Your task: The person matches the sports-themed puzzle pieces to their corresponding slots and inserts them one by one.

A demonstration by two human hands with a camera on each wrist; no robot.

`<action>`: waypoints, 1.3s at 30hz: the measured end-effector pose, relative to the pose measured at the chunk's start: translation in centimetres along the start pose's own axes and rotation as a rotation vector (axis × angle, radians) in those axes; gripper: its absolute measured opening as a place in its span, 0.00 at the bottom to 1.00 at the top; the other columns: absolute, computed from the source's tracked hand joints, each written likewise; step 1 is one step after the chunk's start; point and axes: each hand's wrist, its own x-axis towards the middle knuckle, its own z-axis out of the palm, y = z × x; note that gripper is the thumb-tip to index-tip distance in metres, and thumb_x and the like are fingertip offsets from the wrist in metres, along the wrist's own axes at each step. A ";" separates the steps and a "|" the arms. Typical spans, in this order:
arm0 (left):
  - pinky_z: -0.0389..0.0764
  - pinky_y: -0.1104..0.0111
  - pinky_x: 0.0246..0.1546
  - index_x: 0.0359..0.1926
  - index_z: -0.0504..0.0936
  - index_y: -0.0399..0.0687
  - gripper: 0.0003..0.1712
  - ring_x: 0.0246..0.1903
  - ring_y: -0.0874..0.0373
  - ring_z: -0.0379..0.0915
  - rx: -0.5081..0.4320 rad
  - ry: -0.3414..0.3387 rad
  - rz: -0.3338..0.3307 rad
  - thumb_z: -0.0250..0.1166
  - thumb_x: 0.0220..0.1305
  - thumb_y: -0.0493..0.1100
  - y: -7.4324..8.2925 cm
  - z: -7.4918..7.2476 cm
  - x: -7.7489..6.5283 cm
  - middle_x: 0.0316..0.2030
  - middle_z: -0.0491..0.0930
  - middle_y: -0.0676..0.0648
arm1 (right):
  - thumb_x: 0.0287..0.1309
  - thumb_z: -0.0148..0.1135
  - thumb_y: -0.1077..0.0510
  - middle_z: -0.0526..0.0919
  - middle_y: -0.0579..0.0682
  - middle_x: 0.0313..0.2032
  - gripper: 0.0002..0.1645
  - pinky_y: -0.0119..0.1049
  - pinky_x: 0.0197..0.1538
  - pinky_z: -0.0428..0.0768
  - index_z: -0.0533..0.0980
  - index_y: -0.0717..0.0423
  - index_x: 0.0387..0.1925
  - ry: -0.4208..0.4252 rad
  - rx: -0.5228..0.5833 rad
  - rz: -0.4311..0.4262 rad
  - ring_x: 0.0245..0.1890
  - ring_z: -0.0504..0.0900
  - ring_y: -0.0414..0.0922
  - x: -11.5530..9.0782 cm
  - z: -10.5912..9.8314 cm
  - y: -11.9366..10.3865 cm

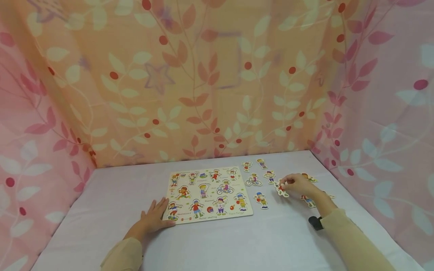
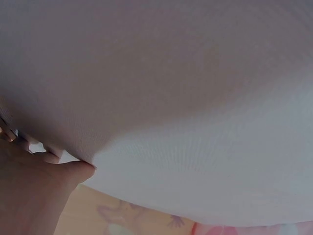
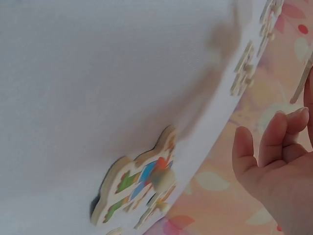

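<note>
My right hand [image 1: 300,186] pinches a flat wooden puzzle piece [image 1: 280,189] showing a figure in red, raised over the table to the right of the board. In the right wrist view only the edge of this held piece [image 3: 301,85] shows, at the far right beside the fingers. My left hand [image 1: 153,218] rests at the lower left corner of the pale puzzle board [image 1: 220,216], fingers stretched along its left side and thumb at the front edge. Sports figures cover the board. The left wrist view shows the thumb and fingertips of the left hand [image 2: 44,171].
Loose puzzle pieces lie right of the board, including a cyclist [image 1: 253,180] and a blue-capped figure [image 1: 261,200]. Others lie partly behind my right hand, one a knobbed piece [image 3: 142,181]. A black object [image 1: 316,223] sits by the right cuff. Patterned curtains [image 1: 203,94] enclose the white table [image 1: 217,248].
</note>
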 end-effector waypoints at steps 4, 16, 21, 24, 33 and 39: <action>0.34 0.27 0.60 0.74 0.50 0.34 0.62 0.70 0.28 0.30 -0.002 0.002 -0.005 0.70 0.52 0.63 -0.2 0.1 0.1 0.73 0.45 0.31 | 0.56 0.68 0.62 0.79 0.52 0.34 0.11 0.38 0.35 0.71 0.81 0.66 0.39 0.022 0.003 -0.035 0.34 0.70 0.46 0.0 0.6 -0.9; 0.34 0.28 0.61 0.74 0.50 0.34 0.61 0.71 0.29 0.30 -0.005 -0.003 -0.018 0.70 0.53 0.62 0.1 -0.1 -0.1 0.73 0.45 0.32 | 0.57 0.67 0.64 0.75 0.51 0.31 0.12 0.36 0.33 0.70 0.80 0.69 0.40 0.049 0.103 0.008 0.34 0.69 0.47 1.1 2.9 -3.6; 0.35 0.28 0.61 0.74 0.50 0.34 0.60 0.71 0.29 0.31 0.000 0.001 -0.019 0.70 0.53 0.62 0.2 -0.1 0.0 0.73 0.46 0.32 | 0.56 0.67 0.66 0.74 0.49 0.29 0.09 0.35 0.33 0.68 0.80 0.69 0.39 0.052 0.135 0.000 0.33 0.68 0.45 2.0 3.9 -4.3; 0.35 0.28 0.61 0.74 0.51 0.34 0.60 0.71 0.29 0.31 0.004 0.004 -0.017 0.70 0.53 0.62 0.1 0.0 0.0 0.73 0.46 0.31 | 0.56 0.67 0.66 0.69 0.49 0.27 0.09 0.36 0.32 0.65 0.80 0.69 0.39 0.049 0.148 -0.002 0.33 0.65 0.46 2.3 4.4 -4.8; 0.35 0.28 0.60 0.74 0.50 0.34 0.60 0.71 0.29 0.31 -0.003 0.005 -0.010 0.70 0.53 0.62 0.1 0.0 0.0 0.73 0.46 0.31 | 0.56 0.66 0.67 0.66 0.49 0.26 0.10 0.34 0.30 0.64 0.81 0.69 0.40 0.069 0.172 -0.006 0.31 0.65 0.46 3.5 5.8 -6.2; 0.34 0.29 0.61 0.74 0.50 0.35 0.60 0.71 0.29 0.31 -0.007 0.002 -0.018 0.71 0.53 0.62 -0.2 0.2 0.0 0.73 0.46 0.32 | 0.56 0.66 0.67 0.67 0.49 0.25 0.12 0.33 0.29 0.66 0.80 0.71 0.41 0.070 0.200 -0.013 0.30 0.65 0.45 4.4 6.7 -6.9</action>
